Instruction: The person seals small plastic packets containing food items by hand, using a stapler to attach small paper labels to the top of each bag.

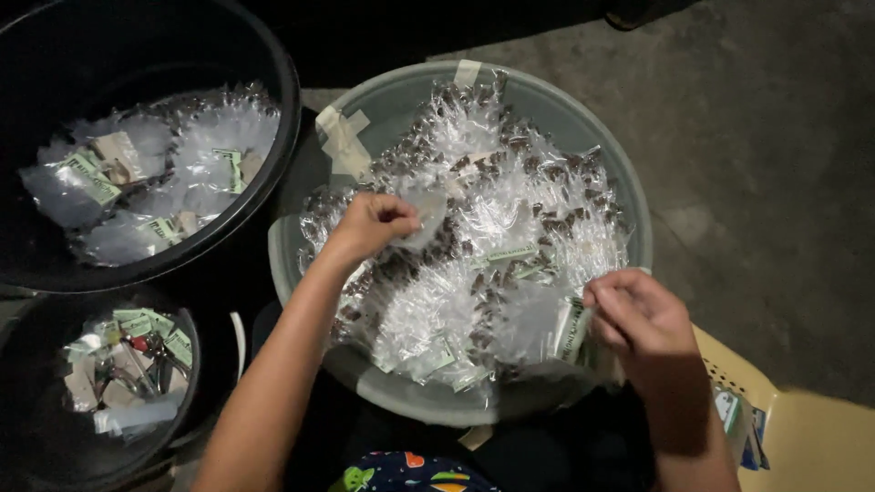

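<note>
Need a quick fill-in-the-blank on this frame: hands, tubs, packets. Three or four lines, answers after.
1. The left hand pinches a clear packet over the ____ basin.
2. The right hand grips packets at the basin's ____ rim, as seen in the picture.
3. The large tub at upper left is ____ in colour.
4. Strips of ____ are stuck on the basin's rim.

Missing words: grey; right; black; tape

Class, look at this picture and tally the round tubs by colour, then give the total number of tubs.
Grey tub, under the left hand and right hand: 1
Black tubs, one large and one small: 2
Total: 3
</note>
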